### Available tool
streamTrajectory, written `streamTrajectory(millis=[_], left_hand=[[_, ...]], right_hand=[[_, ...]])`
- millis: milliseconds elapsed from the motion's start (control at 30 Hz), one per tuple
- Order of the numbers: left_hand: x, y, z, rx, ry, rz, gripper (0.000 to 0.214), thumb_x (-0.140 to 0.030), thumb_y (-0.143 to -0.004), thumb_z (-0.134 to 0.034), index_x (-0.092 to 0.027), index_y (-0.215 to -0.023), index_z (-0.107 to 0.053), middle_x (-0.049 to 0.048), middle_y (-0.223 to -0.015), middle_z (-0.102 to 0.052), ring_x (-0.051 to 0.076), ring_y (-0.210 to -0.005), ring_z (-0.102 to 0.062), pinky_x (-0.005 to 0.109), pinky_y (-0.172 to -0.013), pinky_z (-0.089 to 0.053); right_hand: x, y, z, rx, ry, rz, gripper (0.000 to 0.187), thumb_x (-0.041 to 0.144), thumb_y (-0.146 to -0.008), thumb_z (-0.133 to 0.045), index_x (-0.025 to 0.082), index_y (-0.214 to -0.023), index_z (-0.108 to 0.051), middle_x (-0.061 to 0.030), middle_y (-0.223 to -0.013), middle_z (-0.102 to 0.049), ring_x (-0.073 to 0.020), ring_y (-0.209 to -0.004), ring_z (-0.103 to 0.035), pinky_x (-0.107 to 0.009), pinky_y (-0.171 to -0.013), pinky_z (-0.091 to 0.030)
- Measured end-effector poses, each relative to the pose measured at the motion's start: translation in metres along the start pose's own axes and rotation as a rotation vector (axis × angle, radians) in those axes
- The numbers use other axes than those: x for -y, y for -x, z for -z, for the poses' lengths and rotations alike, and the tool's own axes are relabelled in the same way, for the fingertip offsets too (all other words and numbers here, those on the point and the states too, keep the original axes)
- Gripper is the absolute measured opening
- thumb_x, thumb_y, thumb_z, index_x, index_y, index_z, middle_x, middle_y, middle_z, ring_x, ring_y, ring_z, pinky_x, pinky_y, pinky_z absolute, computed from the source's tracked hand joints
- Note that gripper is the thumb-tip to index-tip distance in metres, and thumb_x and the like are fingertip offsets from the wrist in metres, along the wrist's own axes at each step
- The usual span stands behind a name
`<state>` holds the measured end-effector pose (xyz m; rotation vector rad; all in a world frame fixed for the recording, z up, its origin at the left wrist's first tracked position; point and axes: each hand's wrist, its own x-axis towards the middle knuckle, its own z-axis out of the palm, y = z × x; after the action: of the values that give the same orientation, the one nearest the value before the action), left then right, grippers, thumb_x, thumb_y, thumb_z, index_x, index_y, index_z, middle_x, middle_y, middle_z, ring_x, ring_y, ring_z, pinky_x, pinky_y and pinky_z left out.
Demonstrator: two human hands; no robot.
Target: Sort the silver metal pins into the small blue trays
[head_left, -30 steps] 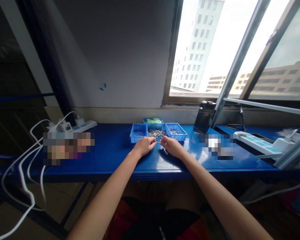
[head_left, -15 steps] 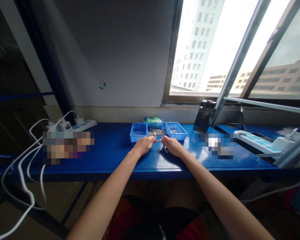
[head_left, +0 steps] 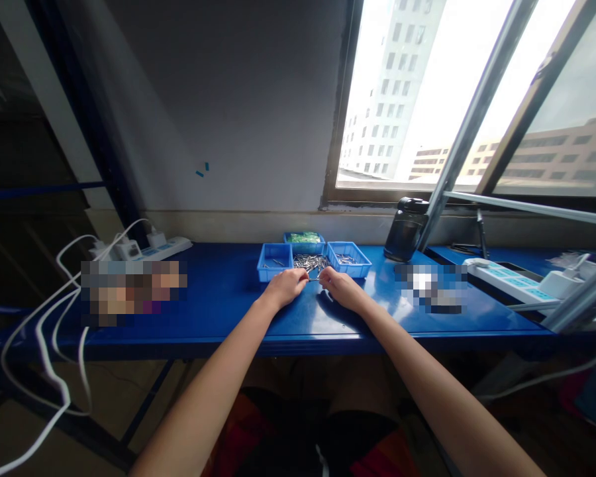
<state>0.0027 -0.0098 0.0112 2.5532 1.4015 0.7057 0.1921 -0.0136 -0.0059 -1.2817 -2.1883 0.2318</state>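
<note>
Metal piece [head_left: 314,279] bridges left hand [head_left: 287,287] and right hand [head_left: 342,289] above the desk [head_left: 218,291], fingers pinching its ends; work seems partway, some parts [head_left: 346,259] in the right tray [head_left: 353,271], a loose heap [head_left: 312,262] left.

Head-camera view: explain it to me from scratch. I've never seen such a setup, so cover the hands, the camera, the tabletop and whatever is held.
There is no machine here: a camera worn on a person's head looks forward and down at their own bare hands. The left hand and right hand pinch a slim, silvery metal piece between them; its exact shape is too small to tell.

Beyond them on the glossy blue tabletop is a pile of loose silvery metal pieces. Around it stand rectangular blue plastic bins: the left bin and right bin hold similar pieces, the back bin something green. Farther right stands a black bottle.
</note>
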Motion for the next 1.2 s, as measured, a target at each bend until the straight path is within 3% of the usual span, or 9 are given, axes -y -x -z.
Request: streamTrajectory(millis=[167, 400, 833, 1200], left_hand=[[0.0032, -0.0006, -0.0024, -0.003, -0.029, 0.015, 0.019, -0.031, -0.080, -0.045, -0.021, -0.090, -0.058, 0.0030, -0.083, -0.064, 0.017, -0.078, -0.059, 0.024, -0.066, -0.043], [0.0013, 0.0003, -0.0002, -0.001, -0.044, 0.038, 0.019, -0.033, -0.080, -0.046, -0.021, -0.090, -0.057, 0.0036, -0.084, -0.064, 0.017, -0.078, -0.059, 0.023, -0.066, -0.043], [0.0041, -0.0006, -0.0018, 0.015, -0.024, 0.011, 0.015, -0.027, -0.079, -0.046, -0.022, -0.090, -0.055, 0.0024, -0.084, -0.063, 0.017, -0.079, -0.059, 0.023, -0.063, -0.041], [0.0036, 0.0000, -0.0025, -0.002, -0.030, 0.006, 0.025, -0.037, -0.086, -0.035, -0.022, -0.095, -0.053, 0.0047, -0.089, -0.064, 0.019, -0.080, -0.059, 0.024, -0.064, -0.041]], right_hand=[[0.0027, -0.0003, 0.0010, -0.006, 0.028, -0.011, 0.016, 0.030, -0.083, -0.043, 0.020, -0.093, -0.052, -0.0029, -0.078, -0.062, -0.0132, -0.066, -0.056, -0.022, -0.060, -0.039], [0.0031, -0.0007, 0.0011, -0.006, 0.055, 0.094, 0.024, 0.031, -0.087, -0.037, 0.018, -0.080, -0.056, -0.0042, -0.076, -0.061, -0.0141, -0.071, -0.055, -0.023, -0.063, -0.038], [0.0017, -0.0006, 0.0004, -0.032, 0.086, 0.095, 0.015, 0.027, -0.082, -0.046, 0.018, -0.081, -0.058, -0.0027, -0.077, -0.059, -0.0117, -0.067, -0.051, -0.023, -0.064, -0.039], [0.0050, -0.0003, 0.0021, -0.013, 0.054, 0.076, 0.032, 0.032, -0.089, -0.031, 0.018, -0.069, -0.052, -0.0036, -0.073, -0.060, -0.0133, -0.068, -0.054, -0.023, -0.064, -0.038]])
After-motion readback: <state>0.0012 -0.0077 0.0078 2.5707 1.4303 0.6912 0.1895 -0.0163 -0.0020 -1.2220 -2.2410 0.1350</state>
